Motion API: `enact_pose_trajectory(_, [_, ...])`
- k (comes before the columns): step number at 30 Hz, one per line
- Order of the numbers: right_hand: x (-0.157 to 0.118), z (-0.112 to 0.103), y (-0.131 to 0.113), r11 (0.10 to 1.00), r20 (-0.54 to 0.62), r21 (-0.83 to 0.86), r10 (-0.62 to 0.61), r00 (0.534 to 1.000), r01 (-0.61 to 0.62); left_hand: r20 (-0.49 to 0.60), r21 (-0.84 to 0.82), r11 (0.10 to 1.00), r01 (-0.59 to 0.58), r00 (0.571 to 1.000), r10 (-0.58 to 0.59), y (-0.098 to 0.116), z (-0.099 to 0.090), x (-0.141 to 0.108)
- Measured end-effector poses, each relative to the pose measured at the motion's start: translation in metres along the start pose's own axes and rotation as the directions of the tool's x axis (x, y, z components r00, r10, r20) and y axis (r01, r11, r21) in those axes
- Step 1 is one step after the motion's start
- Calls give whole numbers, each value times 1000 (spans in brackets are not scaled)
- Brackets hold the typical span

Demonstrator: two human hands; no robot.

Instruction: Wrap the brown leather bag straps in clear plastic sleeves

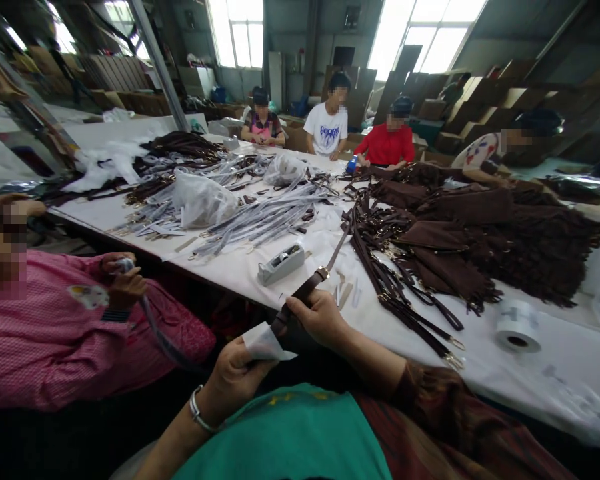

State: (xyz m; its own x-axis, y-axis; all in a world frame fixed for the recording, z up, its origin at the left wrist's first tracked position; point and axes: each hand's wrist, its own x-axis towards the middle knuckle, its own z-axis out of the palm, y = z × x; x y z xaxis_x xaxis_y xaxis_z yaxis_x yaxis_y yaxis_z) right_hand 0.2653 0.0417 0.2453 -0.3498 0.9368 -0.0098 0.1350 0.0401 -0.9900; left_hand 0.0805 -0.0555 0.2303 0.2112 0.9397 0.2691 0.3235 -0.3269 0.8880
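Note:
A dark brown strap [306, 287] with a gold-coloured buckle [323, 272] runs from the table edge towards my lap. My right hand [323, 319] is closed around it just below the buckle, thumb on top. Pinched in my left hand [240, 373] is a piece of thin white wrapping sheet [267, 341], which lies over the lower end of the strap and hides it. Whether my left fingers also grip the strap under the sheet I cannot make out. Just beyond my hands stands a grey tape dispenser [281, 265].
Brown bags [445, 207] and straps with gold clips [380, 280] are heaped on the right. A white roll [518, 327] sits near the front edge. Wrapped straps [270, 213] and plastic bags [203, 200] spread leftward. A co-worker in pink [55, 333] sits at left; several people work opposite.

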Motion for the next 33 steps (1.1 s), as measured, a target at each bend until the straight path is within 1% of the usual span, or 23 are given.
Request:
enact_pose_trajectory(3, [0,-4,-6,989,-11,-109,-103,995,101,-31,-6,1000,2,1000,-2,-1,1,-2])
enact_pose_trajectory(5, [-1,-5,-10,978,-7,-136,-157,988,155,-41,-35,999,10,999,-12,-1,2,-2])
enact_pose_trajectory(6, [-2,-4,-12,978,13,-128,-164,986,164,-40,-49,999,22,999,-24,-1,4,-1])
enact_pose_trajectory(10, [-7,3,-9,990,113,-35,-129,985,134,-32,-50,996,78,996,-80,0,7,4])
enact_pose_trajectory(13, [-10,7,-2,991,122,5,-136,983,137,-71,-44,993,110,991,-113,0,8,7])
enact_pose_trajectory(17, [-11,13,4,987,120,29,-158,980,155,-137,-75,984,162,976,-171,0,10,6])
enact_pose_trajectory(19, [-12,15,5,987,123,65,-157,980,150,-179,-91,975,202,960,-216,-4,11,4])
enact_pose_trajectory(21, [-10,17,6,983,139,97,-166,976,153,-212,-106,964,243,942,-261,-15,12,2])
enact_pose_trajectory(23, [-8,18,8,979,157,132,-177,972,157,-228,-133,957,257,932,-282,-27,12,3])
enact_pose_trajectory(25, [-7,19,11,977,178,183,-143,974,110,-223,-162,954,254,932,-286,-34,12,5])
enact_pose_trajectory(26, [-8,19,12,975,186,210,-114,976,74,-213,-171,951,256,933,-290,-33,12,6])
enact_pose_trajectory(27, [-8,19,13,972,197,232,-86,977,39,-201,-178,948,265,933,-298,-31,12,6])
enact_pose_trajectory(29, [-11,21,16,969,209,246,-54,976,1,-159,-199,935,292,932,-325,-18,11,7])
enact_pose_trajectory(33, [-18,25,24,978,236,208,-39,971,-11,-47,-271,912,308,942,-333,14,8,9])
